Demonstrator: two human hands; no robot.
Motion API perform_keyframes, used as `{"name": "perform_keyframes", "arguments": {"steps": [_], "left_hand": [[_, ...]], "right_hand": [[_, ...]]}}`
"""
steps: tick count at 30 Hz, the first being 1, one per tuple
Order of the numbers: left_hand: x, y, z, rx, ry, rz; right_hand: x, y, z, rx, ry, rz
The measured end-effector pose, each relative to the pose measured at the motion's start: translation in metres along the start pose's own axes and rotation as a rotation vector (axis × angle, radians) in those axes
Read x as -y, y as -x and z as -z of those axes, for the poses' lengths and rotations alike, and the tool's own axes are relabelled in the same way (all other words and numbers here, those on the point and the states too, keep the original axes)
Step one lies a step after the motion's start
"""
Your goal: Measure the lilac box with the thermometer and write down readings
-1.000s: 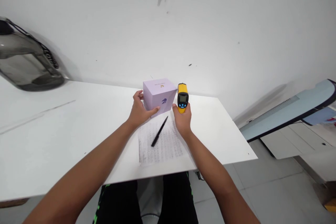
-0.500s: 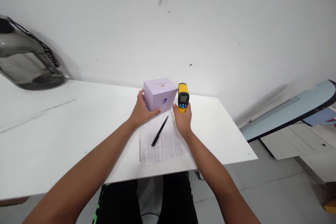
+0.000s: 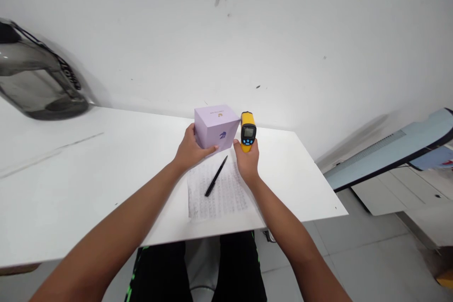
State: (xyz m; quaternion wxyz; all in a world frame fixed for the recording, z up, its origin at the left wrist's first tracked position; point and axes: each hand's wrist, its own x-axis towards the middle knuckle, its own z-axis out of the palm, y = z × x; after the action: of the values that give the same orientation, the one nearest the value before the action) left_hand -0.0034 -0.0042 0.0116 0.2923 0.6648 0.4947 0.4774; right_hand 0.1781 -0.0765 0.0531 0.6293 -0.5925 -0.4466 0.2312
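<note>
My left hand (image 3: 191, 149) grips a pale purple box (image 3: 216, 130) by its left side and lower front edge, thumb across the front. The box has a gold mark on top and a dark purple logo on the front. Just to its right, my right hand (image 3: 247, 163) is closed around the handle of a yellow and black infrared thermometer (image 3: 247, 131), whose small screen and blue buttons face me. Below both hands lies a sheet of paper (image 3: 221, 198) covered in rows of writing. A black pen (image 3: 216, 176) rests slantwise on the sheet.
The white table (image 3: 88, 174) runs along a white wall (image 3: 283, 33) with dark scuffs. A large grey translucent bottle (image 3: 38, 80) with a strap stands at the far left. Beyond the table's right edge are a light blue panel (image 3: 392, 151) and white drawers (image 3: 406, 188).
Almost nothing differs. Both hands keep their hold on the box and the infrared thermometer, and the whole view has shifted very slightly.
</note>
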Motion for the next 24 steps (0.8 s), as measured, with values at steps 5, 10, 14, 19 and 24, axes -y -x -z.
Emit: {"name": "perform_keyframes", "arguments": {"steps": [5, 10, 14, 19, 24], "left_hand": [[-0.002, 0.001, 0.001, -0.014, -0.024, -0.002], [-0.005, 0.002, 0.001, -0.038, -0.022, -0.014], [-0.01, 0.003, 0.002, -0.056, -0.046, -0.004], [-0.018, 0.004, 0.004, -0.131, -0.095, 0.005], [-0.015, 0.002, 0.003, -0.257, -0.095, -0.044]], "right_hand": [[0.0, 0.0, 0.0, 0.0, -0.013, -0.004], [0.001, 0.001, 0.0, 0.0, -0.009, 0.005], [0.001, 0.001, 0.0, -0.006, -0.014, 0.023], [-0.002, 0.002, 0.0, 0.006, -0.065, 0.037], [-0.001, 0.006, 0.001, 0.056, -0.132, 0.033]]}}
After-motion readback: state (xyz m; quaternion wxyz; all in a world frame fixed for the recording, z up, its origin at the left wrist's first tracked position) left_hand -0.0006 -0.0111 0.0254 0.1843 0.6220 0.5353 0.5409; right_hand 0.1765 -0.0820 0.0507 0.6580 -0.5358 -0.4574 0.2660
